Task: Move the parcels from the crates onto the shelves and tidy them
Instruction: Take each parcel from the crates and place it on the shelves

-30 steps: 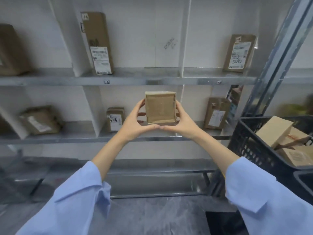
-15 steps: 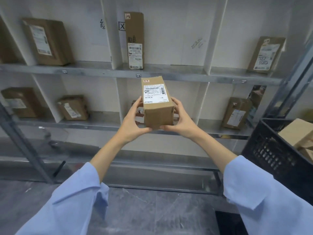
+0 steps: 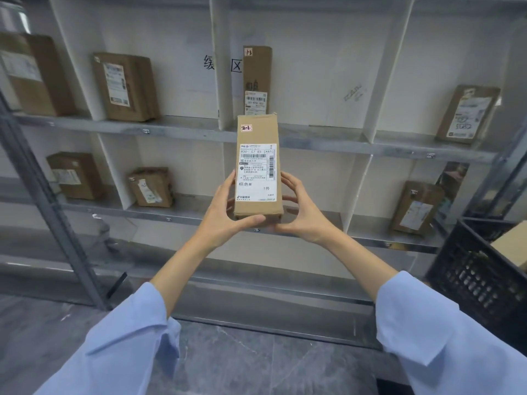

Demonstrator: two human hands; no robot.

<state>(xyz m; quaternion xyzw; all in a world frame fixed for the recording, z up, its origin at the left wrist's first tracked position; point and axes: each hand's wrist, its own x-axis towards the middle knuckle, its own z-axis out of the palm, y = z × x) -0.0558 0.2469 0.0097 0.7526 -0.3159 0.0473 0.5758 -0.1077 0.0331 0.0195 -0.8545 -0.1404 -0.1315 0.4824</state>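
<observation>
Before the shelves (image 3: 288,139), at chest height: a tall brown parcel (image 3: 258,166), held upright in mid-air with its white shipping label facing the camera and a small red-marked sticker reading "2-1" near the top. Left hand (image 3: 228,213) curled around the lower left edge, thumb pressed under the bottom front corner; right hand (image 3: 302,215) cupping the lower right edge, fingers behind the cardboard, thumb meeting the left thumb beneath. Both hands closed on the parcel, clear of any shelf board.

Behind it, on the upper shelf, a narrow upright box (image 3: 256,81) standing just beside a white divider (image 3: 221,67), partly covered at its foot by the held parcel. Farther left on the same level, a wider box (image 3: 125,86) leaning back against the wall, and another at the far left edge (image 3: 31,75). At the right end of that level, a tilted box (image 3: 467,114) with a scribbled label.

On the lower shelf: two boxes to the left (image 3: 75,175) (image 3: 151,186), in separate compartments, and one to the right (image 3: 416,208), leaning.

At the right edge, a black crate (image 3: 479,277) with a tan parcel corner showing inside. Light blue sleeves on both forearms.
</observation>
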